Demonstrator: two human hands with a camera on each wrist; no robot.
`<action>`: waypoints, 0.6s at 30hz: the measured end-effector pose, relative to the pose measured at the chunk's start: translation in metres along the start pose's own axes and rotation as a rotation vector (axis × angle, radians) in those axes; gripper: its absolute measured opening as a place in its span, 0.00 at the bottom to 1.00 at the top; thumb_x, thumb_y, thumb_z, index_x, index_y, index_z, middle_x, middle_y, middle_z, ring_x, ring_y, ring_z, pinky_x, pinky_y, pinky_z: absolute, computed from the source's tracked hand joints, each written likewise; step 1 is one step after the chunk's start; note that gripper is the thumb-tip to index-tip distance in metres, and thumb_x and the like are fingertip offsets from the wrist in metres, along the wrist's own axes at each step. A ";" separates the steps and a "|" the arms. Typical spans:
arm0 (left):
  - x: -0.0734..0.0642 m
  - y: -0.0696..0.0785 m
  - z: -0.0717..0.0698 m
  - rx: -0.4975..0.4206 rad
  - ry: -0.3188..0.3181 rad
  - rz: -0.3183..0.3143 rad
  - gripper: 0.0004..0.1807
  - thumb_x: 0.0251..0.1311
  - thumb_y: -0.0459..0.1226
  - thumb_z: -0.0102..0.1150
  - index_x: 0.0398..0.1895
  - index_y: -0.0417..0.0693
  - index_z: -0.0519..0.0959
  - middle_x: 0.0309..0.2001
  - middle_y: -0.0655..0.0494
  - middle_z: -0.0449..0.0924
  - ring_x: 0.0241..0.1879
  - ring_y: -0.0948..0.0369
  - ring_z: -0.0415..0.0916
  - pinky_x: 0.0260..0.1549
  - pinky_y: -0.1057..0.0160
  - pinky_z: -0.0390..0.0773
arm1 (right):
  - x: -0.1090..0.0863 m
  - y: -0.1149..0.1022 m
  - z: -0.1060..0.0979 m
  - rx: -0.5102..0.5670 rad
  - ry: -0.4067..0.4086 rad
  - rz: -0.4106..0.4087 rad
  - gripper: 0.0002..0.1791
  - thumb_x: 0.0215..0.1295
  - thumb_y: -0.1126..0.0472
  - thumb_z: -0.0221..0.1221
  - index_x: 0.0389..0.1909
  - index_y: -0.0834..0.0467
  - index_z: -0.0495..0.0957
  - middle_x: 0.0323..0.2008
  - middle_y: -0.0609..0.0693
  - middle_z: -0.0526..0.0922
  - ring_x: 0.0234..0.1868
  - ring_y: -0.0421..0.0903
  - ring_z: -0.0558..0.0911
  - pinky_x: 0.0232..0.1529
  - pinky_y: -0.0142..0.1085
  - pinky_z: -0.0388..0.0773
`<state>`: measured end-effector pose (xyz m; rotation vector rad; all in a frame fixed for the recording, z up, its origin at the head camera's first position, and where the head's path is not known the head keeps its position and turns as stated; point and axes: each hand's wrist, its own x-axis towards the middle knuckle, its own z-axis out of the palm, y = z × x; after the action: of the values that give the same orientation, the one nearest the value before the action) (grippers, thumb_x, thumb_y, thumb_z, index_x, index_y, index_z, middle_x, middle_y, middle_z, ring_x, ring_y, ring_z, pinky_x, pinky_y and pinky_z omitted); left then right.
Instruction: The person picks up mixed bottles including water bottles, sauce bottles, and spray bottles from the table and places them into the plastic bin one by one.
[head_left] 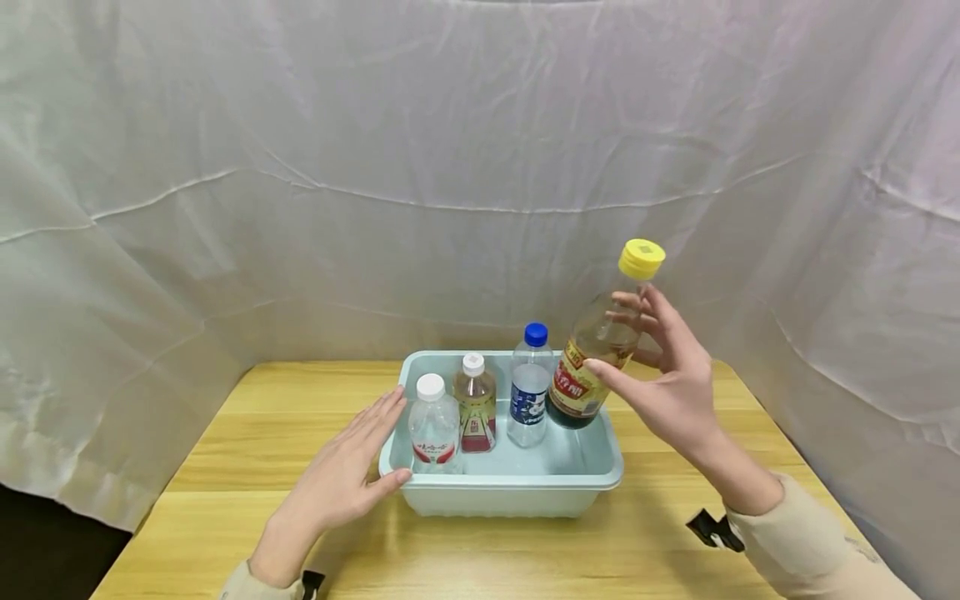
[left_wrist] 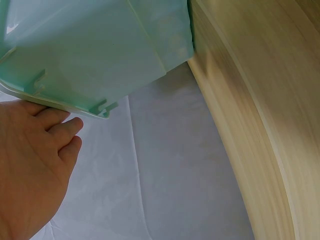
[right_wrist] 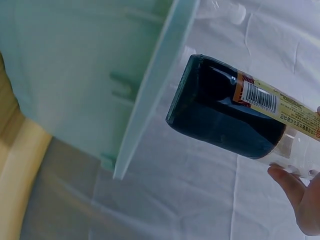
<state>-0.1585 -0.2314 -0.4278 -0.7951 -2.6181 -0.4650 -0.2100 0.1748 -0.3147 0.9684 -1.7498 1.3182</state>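
Observation:
My right hand [head_left: 675, 387] grips a vinegar bottle [head_left: 581, 383] with a yellow cap, dark liquid and a red-and-yellow label. The bottle leans, cap to the right, over the right end of a pale blue-green plastic basin [head_left: 502, 498]. In the right wrist view, the bottle's dark base [right_wrist: 225, 107] hangs just above the basin rim [right_wrist: 155, 90]. My left hand [head_left: 337, 475] rests against the basin's left rim with fingers extended; in the left wrist view, the fingers [left_wrist: 67, 132] lie along the rim's edge.
Inside the basin stand a clear bottle with a white cap [head_left: 435, 425], a smaller tea-coloured drink bottle [head_left: 476, 408] and a clear bottle with a blue cap [head_left: 530, 392]. The basin sits on a wooden table [head_left: 247, 450]. Behind hangs a white curtain [head_left: 450, 167].

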 end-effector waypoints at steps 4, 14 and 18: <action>0.000 -0.001 0.000 -0.004 0.007 0.008 0.48 0.67 0.54 0.63 0.82 0.39 0.56 0.83 0.46 0.51 0.79 0.44 0.55 0.78 0.72 0.34 | -0.002 -0.001 0.014 0.036 -0.043 0.014 0.59 0.37 0.84 0.76 0.76 0.68 0.62 0.63 0.64 0.80 0.59 0.47 0.84 0.49 0.30 0.87; 0.000 0.000 0.001 -0.010 0.008 0.005 0.49 0.66 0.52 0.65 0.82 0.39 0.56 0.83 0.45 0.51 0.80 0.46 0.54 0.78 0.71 0.34 | -0.016 0.004 0.040 0.047 -0.125 0.129 0.56 0.39 0.81 0.78 0.74 0.63 0.65 0.61 0.63 0.81 0.58 0.50 0.84 0.45 0.31 0.88; 0.000 0.000 0.001 -0.011 0.005 0.004 0.48 0.68 0.54 0.62 0.82 0.39 0.56 0.83 0.45 0.51 0.80 0.46 0.54 0.79 0.69 0.37 | -0.022 0.008 0.049 0.057 -0.147 0.156 0.55 0.39 0.78 0.80 0.72 0.62 0.65 0.60 0.61 0.82 0.57 0.50 0.85 0.45 0.31 0.87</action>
<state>-0.1587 -0.2308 -0.4281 -0.8019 -2.6108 -0.4800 -0.2127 0.1321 -0.3475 0.9986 -1.9421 1.4326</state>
